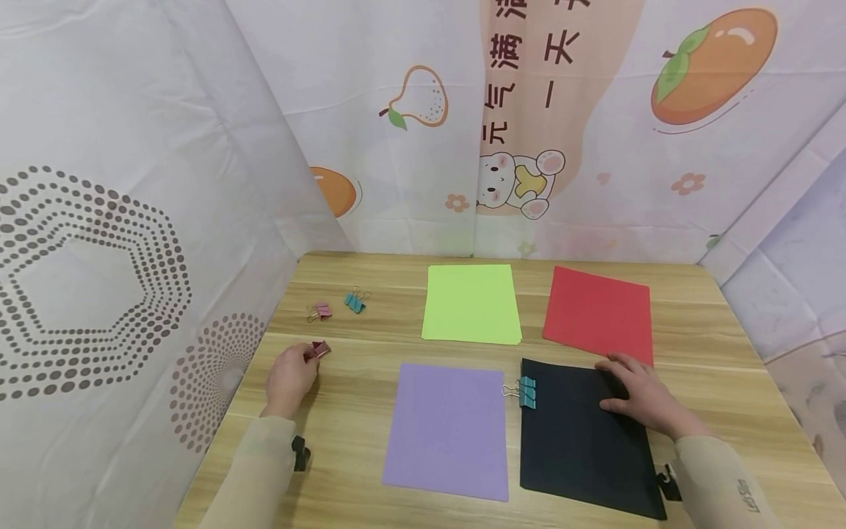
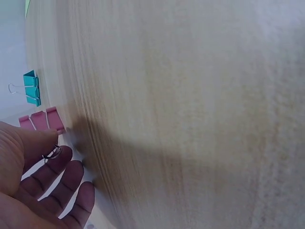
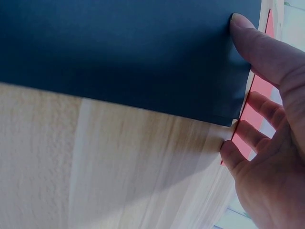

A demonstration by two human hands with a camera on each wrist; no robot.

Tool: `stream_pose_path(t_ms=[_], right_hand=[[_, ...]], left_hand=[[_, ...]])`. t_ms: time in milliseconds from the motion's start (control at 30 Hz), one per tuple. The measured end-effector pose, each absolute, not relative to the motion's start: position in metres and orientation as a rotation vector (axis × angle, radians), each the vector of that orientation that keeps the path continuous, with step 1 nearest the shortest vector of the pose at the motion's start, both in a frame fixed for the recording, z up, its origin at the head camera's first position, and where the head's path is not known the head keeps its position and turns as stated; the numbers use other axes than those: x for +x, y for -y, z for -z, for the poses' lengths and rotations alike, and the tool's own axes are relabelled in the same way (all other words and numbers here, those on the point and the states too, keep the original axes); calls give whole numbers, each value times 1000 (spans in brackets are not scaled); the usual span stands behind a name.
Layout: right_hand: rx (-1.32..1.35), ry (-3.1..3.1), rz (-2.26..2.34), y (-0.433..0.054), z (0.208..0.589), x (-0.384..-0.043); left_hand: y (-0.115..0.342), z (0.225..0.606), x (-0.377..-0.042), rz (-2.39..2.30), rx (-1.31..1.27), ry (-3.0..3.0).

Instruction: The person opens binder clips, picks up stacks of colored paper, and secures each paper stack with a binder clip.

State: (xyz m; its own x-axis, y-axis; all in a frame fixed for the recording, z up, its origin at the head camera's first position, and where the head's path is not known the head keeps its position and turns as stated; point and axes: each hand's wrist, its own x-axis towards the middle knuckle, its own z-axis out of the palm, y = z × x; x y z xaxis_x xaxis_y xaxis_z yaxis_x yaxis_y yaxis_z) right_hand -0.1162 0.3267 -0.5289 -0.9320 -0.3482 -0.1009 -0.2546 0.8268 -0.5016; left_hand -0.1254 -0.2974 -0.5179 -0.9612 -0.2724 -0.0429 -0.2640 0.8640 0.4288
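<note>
In the head view my left hand point(image 1: 291, 378) pinches a dark red binder clip point(image 1: 320, 349) at the left of the table. In the left wrist view its wire handle point(image 2: 53, 152) shows between thumb and forefinger. A small pink clip point(image 1: 322, 310) and a teal clip point(image 1: 355, 302) lie just beyond. My right hand point(image 1: 640, 393) rests at the far right corner of the black paper point(image 1: 581, 441), with the thumb point(image 3: 248, 36) on top and fingers at its edge. Another teal binder clip point(image 1: 527, 393) sits on that paper's left edge, its wire handles pointing left.
A purple sheet point(image 1: 449, 433) lies left of the black one. Farther back are a lime green sheet point(image 1: 472, 303) and a red sheet point(image 1: 601, 308), whose near edge meets the black paper. Printed curtains point(image 1: 370, 184) hang behind and beside the wooden table point(image 1: 350, 455).
</note>
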Motion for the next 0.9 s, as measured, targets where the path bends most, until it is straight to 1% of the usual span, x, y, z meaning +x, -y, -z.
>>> stream_pose_path(t_ms=[167,900], right_hand=[[-471,-2821,735,-327,529,-116],[-478,-2834,719,-325,527,-116]], left_hand=[[298,518,-125,705,446,3039],[295,516,-126,767,356,3099]])
